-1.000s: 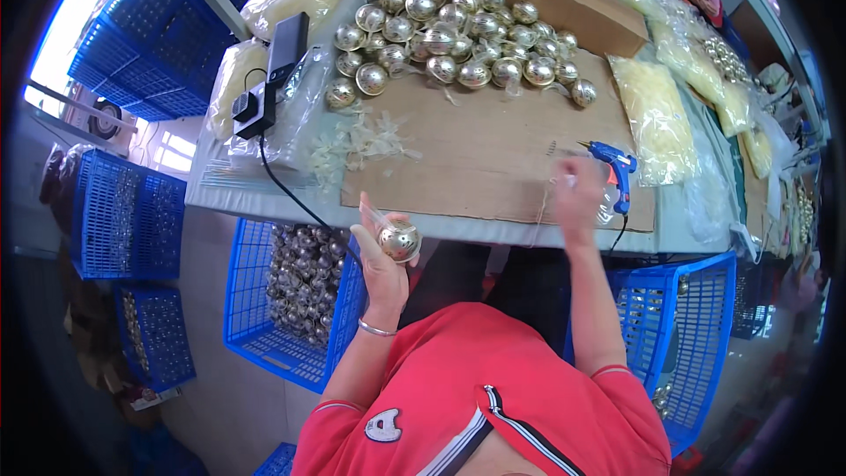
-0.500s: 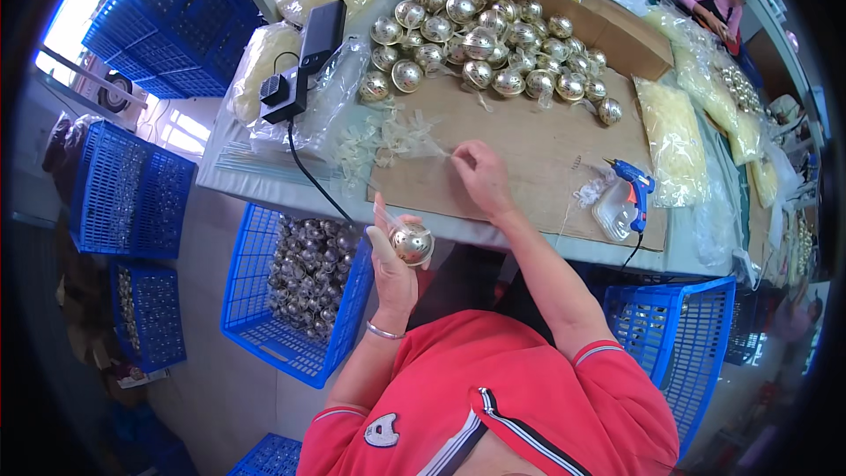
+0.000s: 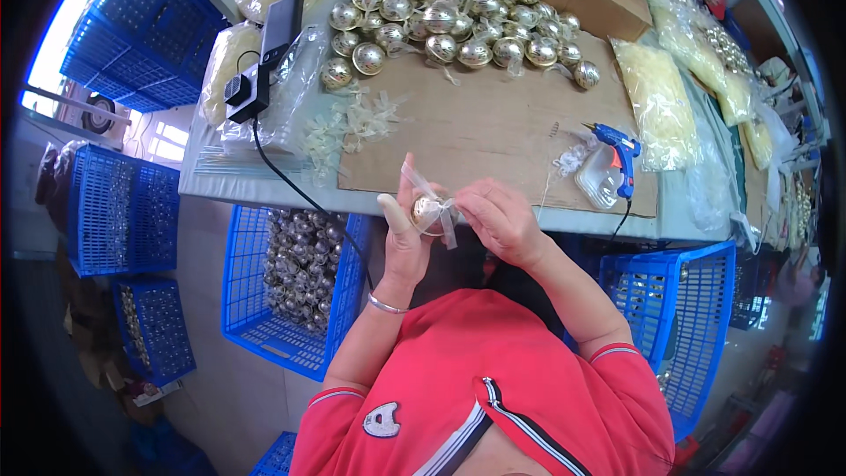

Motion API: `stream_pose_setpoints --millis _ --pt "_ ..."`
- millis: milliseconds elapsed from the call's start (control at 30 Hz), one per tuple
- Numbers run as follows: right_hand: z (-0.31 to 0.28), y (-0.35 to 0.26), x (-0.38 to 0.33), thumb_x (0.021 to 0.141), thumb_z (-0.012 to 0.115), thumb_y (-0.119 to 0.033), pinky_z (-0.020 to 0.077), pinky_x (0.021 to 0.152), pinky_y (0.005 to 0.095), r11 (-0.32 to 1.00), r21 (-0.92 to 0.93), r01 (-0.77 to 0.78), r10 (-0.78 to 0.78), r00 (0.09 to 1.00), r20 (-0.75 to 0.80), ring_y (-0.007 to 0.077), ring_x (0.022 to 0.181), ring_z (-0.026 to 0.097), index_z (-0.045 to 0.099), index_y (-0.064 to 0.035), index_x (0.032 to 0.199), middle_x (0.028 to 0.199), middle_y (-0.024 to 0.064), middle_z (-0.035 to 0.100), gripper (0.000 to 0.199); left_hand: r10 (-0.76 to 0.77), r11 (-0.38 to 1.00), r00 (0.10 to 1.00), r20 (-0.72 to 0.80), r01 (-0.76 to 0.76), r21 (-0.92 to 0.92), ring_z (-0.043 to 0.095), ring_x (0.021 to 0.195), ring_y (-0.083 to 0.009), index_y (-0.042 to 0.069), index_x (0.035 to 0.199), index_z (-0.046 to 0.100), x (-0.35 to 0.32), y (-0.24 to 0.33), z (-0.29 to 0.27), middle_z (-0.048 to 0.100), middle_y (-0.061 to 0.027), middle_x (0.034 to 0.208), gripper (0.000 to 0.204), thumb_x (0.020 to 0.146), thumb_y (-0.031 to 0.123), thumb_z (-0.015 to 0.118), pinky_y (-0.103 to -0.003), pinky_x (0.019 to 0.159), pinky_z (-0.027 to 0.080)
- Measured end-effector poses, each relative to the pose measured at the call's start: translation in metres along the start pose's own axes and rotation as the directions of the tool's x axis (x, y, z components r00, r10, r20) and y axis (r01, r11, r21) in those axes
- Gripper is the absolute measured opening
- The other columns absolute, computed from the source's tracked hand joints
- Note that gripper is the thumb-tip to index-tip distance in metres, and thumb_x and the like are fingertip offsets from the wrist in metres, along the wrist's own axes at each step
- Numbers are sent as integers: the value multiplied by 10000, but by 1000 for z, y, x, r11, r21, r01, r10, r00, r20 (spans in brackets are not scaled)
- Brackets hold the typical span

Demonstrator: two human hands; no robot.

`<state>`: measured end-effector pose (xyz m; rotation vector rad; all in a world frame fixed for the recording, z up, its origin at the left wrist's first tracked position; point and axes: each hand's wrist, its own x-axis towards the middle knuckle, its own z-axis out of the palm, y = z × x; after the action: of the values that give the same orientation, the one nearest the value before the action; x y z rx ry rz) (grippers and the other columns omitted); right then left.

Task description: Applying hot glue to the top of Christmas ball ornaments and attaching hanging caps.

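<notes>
My left hand (image 3: 403, 251) cups a shiny gold ball ornament (image 3: 424, 211) in front of the table edge. A sheer whitish ribbon (image 3: 418, 180) stands up by the left fingers, and another end hangs over the ball. Fingertips of my right hand (image 3: 504, 222) are pinched together at the ball's top, on a small piece of sheer ribbon (image 3: 448, 204). Part of the ball and the pinched end are hidden by the fingers. Loose ribbon pieces (image 3: 368, 120) lie on the cardboard sheet (image 3: 493, 128) beyond my hands.
Many gold balls (image 3: 473, 54) are heaped at the back. A blue glue gun (image 3: 621, 157) rests by a clear plastic tub (image 3: 599, 178) at right. A power strip (image 3: 249, 92) trails its cord over the left edge. Blue crates (image 3: 236, 295) stand below, one holding balls.
My right hand has come from the ribbon pile to the ball in my left hand, bringing a ribbon piece. The left hand has risen slightly and moved right; the view has shifted.
</notes>
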<state>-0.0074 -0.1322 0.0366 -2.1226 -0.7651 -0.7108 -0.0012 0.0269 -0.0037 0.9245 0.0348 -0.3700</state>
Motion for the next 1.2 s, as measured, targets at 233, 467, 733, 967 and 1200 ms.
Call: stream_pose_setpoints --millis 233,467,733,967,1200 --pt "0 3 -18 679 605 -45 513 660 360 989 -143 47 -46 999 7 288 751 606 569 19 895 834 121 591 228 42 999 998 38 -42 -8 554 751 -84 178 1472 158 -6 -4 16 573 -41 979 574 978 310 416 -223 608 477" --pt "0 3 -23 675 604 -38 513 661 357 990 -136 30 -29 1000 13 287 755 605 565 13 895 839 118 588 230 78 995 996 -40 -80 -58 484 632 -39 137 1470 166 -6 -4 24 559 -18 955 583 961 145 450 -181 480 388" --pt "2 5 -22 681 612 -23 506 622 357 1000 -11 26 -25 998 61 279 733 596 566 -8 893 817 105 580 217 43 993 998 -56 -49 -109 520 634 -65 144 1457 218 -12 0 12 591 -49 957 543 964 153 443 -190 472 403" --pt "-11 24 -51 747 641 61 504 627 340 963 -13 -269 267 960 -82 293 722 608 590 -7 896 823 133 613 172 190 981 895 -404 -188 45 587 644 -205 111 1389 309 -60 82 -53 592 -111 928 456 995 339 335 -249 459 464" --pt "-13 37 -72 757 631 59 501 620 317 923 -66 -378 367 921 -132 276 729 619 595 -8 916 847 130 618 176 -22 954 611 -791 -223 -199 487 1098 -339 32 1364 316 -105 112 -173 430 -226 1264 613 919 404 517 -450 912 465"
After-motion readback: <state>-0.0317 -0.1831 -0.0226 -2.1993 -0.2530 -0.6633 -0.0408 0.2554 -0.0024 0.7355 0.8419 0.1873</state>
